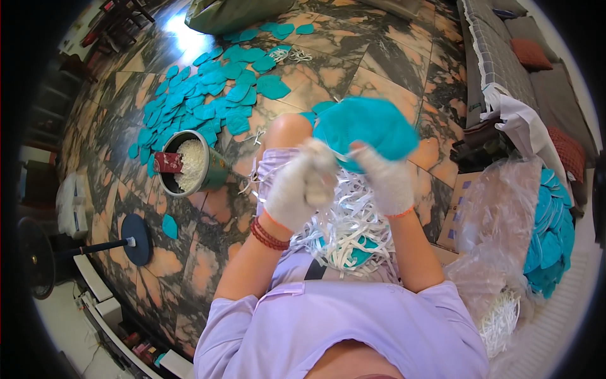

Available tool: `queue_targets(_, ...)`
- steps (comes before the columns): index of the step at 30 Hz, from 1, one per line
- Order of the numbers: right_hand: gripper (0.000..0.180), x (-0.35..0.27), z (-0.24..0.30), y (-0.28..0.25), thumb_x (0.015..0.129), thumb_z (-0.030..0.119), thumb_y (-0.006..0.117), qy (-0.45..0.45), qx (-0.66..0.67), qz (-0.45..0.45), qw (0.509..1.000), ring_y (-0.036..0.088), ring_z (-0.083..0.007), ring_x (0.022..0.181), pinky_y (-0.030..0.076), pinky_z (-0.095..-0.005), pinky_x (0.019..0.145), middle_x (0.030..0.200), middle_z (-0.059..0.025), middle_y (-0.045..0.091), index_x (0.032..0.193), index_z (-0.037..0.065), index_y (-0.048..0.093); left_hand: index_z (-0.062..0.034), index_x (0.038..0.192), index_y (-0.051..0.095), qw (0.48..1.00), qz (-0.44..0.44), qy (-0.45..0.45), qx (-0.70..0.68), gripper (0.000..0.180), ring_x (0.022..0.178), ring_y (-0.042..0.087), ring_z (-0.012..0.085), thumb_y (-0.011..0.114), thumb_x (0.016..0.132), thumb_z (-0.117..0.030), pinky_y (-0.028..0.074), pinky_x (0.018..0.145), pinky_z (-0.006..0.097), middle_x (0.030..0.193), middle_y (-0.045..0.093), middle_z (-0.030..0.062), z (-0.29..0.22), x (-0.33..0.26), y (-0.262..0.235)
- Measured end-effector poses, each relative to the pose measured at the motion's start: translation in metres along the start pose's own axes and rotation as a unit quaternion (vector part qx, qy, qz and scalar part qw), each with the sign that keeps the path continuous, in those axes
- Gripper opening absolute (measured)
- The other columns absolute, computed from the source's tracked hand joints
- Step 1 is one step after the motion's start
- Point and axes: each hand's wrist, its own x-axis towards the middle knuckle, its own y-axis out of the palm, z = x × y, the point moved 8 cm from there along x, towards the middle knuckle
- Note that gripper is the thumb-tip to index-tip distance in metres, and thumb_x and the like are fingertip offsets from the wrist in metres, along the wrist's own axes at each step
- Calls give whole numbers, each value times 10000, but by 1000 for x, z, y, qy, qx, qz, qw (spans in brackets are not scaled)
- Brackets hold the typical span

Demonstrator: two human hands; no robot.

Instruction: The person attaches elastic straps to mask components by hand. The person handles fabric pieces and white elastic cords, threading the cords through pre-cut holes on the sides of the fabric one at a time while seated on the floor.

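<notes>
My right hand [388, 184], in a white fingerless-looking glove, grips the near edge of a teal fabric mask piece [366, 129], which is smeared by motion. My left hand [304, 189], gloved the same way, is closed just to the left of it. Whatever its fingers hold is hidden; a thin white strip may run between it and the mask piece. A tangled heap of white straps [344, 230] lies in my lap below both hands, with bits of teal fabric [361, 252] showing among them.
Many teal pieces [202, 95] are spread across the marble floor ahead. A bucket [214, 165] of white bits, with a dark red box [168, 162] at its rim, stands left. A round-based stand [137, 240] is nearer. Right are a plastic bag [495, 221], more teal pieces [548, 234] and a sofa [527, 69].
</notes>
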Motion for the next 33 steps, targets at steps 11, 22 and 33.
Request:
queue_targets(11, 225, -145, -21, 99, 785, 129, 618, -246, -78, 357, 898, 622, -289, 718, 500, -400, 653, 807, -106, 610, 1001, 72, 641, -166, 682, 424, 944, 60, 286, -154, 258, 466, 401, 80, 435, 939, -157, 394, 473, 236, 600, 422, -22, -180, 84, -118)
queue_targets(22, 153, -33, -28, -68, 851, 142, 672, 56, 145, -181, 971, 629, -169, 769, 510, -283, 701, 873, -55, 641, 974, 60, 631, -60, 1154, 579, 554, 150, 75, 815, 443, 991, 622, 308, 670, 837, -357, 505, 838, 384, 1016, 640, 160, -21, -23, 55)
queue_targets(33, 326, -38, 16, -2, 800, 157, 773, -10, 213, 57, 975, 599, -104, 759, 509, -247, 667, 924, -38, 650, 1047, 11, 620, -1, 1095, 625, 860, 48, 49, 506, 433, 743, 551, 85, 724, 833, -332, 488, 680, 264, 807, 607, 16, -45, -10, 44)
